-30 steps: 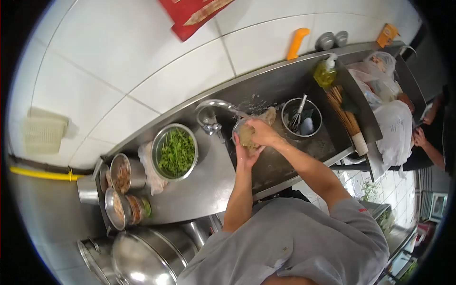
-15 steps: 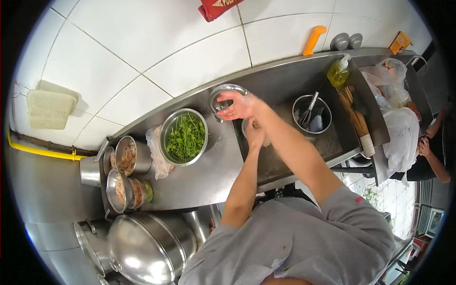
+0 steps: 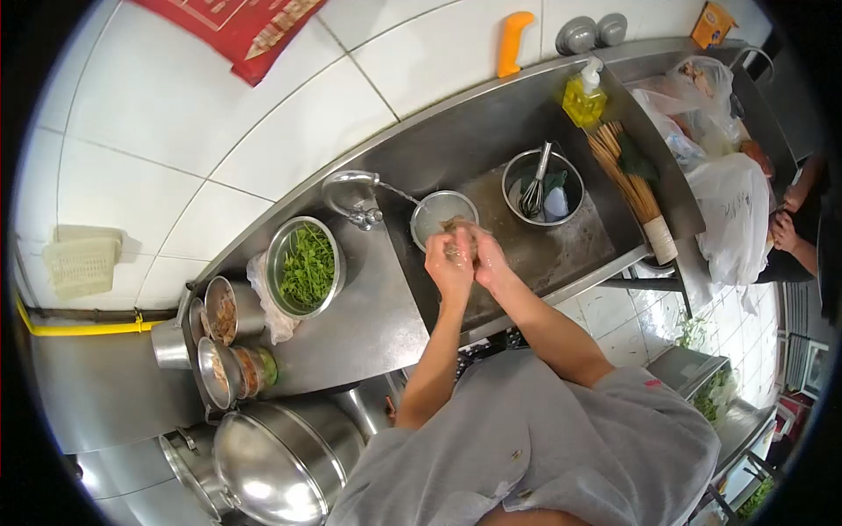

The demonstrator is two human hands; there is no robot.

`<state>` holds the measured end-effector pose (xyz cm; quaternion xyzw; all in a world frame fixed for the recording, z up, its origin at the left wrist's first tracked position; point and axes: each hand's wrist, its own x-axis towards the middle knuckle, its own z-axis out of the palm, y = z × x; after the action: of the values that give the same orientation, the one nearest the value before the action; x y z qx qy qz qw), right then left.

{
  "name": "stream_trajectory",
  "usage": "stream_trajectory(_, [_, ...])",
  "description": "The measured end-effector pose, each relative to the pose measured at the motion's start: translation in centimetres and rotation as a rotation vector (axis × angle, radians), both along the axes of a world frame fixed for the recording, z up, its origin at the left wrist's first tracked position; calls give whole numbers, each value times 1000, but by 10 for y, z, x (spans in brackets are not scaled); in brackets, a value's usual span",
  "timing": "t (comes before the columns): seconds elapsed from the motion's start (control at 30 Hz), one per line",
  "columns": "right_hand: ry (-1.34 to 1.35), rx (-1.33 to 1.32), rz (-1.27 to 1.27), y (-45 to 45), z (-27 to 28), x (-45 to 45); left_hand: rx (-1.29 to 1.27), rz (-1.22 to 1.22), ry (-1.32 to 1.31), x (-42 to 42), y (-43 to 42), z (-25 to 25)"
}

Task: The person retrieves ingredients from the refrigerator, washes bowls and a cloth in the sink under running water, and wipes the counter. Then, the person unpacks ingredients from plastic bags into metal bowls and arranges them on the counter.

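Note:
Over the sink [image 3: 605,254], my left hand [image 3: 448,268] and my right hand [image 3: 490,259] are closed together around a wet, greyish-brown wad [image 3: 458,226]. Its kind cannot be made out, and the fingers cover part of it. Just beyond my hands a round bowl [image 3: 428,213] holds cloudy water. A thin stream runs from the tap [image 3: 351,197] towards this bowl.
A metal pot with a whisk [image 3: 535,193] stands in the sink, near a bamboo brush [image 3: 645,206] and a soap bottle [image 3: 585,96]. Left on the counter is a bowl of green herbs [image 3: 307,267]. Another person's hands [image 3: 789,219] are at far right.
My right hand has left the tap and joined my left hand at the wad. Water now runs from the spout. The view has shifted, showing the bowl more fully.

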<state>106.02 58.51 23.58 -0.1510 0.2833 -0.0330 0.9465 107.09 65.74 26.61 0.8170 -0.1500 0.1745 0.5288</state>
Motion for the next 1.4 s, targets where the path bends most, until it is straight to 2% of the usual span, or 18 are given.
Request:
stream_trajectory(0.07, [-26,-105,13,-2,-5,-3,-150,106,322,-8,-5,-9])
stream_trajectory(0.2, [26,-368,87,-8,-8,-5,-289,198,442,1,-7,-39])
stream_trajectory(0.3, [-65,-649,143,-19,-20,-4,-561,169,623,5,-11,-65])
stream_trajectory(0.43, [-114,-1054,277,-38,-9,-9,-778,136,940,-2,-31,-46])
stream_trajectory(0.6, [-545,-1501,189,-70,-7,-26,-754,-10,1219,-26,-38,-55])
stream_trajectory(0.67, [-726,-1622,212,-87,-11,-29,-1021,-226,1317,-36,-39,-95])
stream_trajectory(0.7, [-813,-1661,228,-96,-10,-32,-1024,-280,1307,-40,-46,-95])
stream_trajectory(0.73, [-781,-1620,337,-103,0,-36,-1020,-336,1300,-43,-51,-89])
stream_trajectory(0.83, [-583,-1460,536,-126,-9,-44,-742,-191,1296,-38,-52,-39])
stream_trajectory(0.9, [-192,-864,439,-135,-28,-58,-426,-212,956,-40,-25,-39])
stream_trajectory(0.93, [-115,-473,454,-141,-18,-63,-262,-211,785,-40,-9,-37])
stream_trajectory(0.97, [-31,-84,471,-144,7,-67,-366,-134,765,-40,14,-26])
stream_trajectory(1.03, [-227,-70,404,-135,46,-87,-580,25,695,-44,74,7])
stream_trajectory(1.13, [-278,-206,319,-125,51,-120,-623,-140,876,-57,140,34])
stream_trajectory(1.2, [-206,-270,300,-106,47,-123,-707,-483,911,-67,118,77])
stream_trajectory(1.3, [-192,-273,393,-63,35,-104,-912,-1070,1034,-66,71,67])
stream_trajectory(1.33, [-208,-201,429,-59,16,-95,-1050,-1266,787,-63,54,52])
stream_trajectory(1.4, [-293,-176,501,-43,-1,-80,-1007,-1254,961,-48,60,50])
